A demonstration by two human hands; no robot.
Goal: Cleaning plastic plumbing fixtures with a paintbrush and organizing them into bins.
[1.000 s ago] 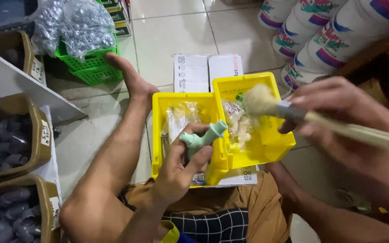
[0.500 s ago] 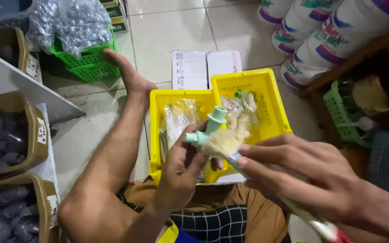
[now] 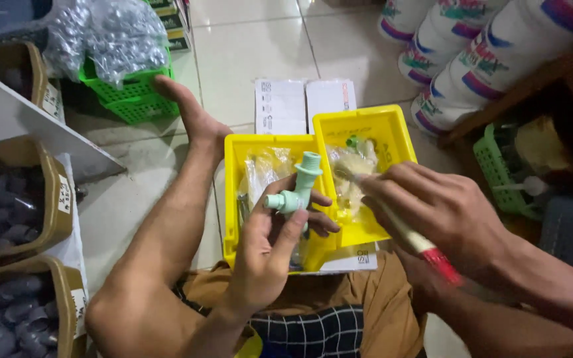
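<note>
Tap: small pale green plastic tap [image 3: 294,191], held up in the air over the near edge of the left yellow bin [image 3: 237,199].
Left hand: left hand [image 3: 266,255] has its fingers curled round the tap's body, thumb on one side, gripping it.
Right hand: right hand [image 3: 436,209] is closed round a brush handle [image 3: 426,246] that is cream with a red part. The brush tip is hidden behind the fingers.
How it feels: I think the tap is light and hard, and a bit smooth, so it could slip.
Where to hold: the thick middle part looks best, not the thin spout end.
Bins: two yellow bins sit side by side on the floor, with clear bags inside. The right yellow bin [image 3: 392,132] is near the brush hand.
Around: green basket [image 3: 134,99] at the far left, white tubs [image 3: 472,59] at the far right.
</note>
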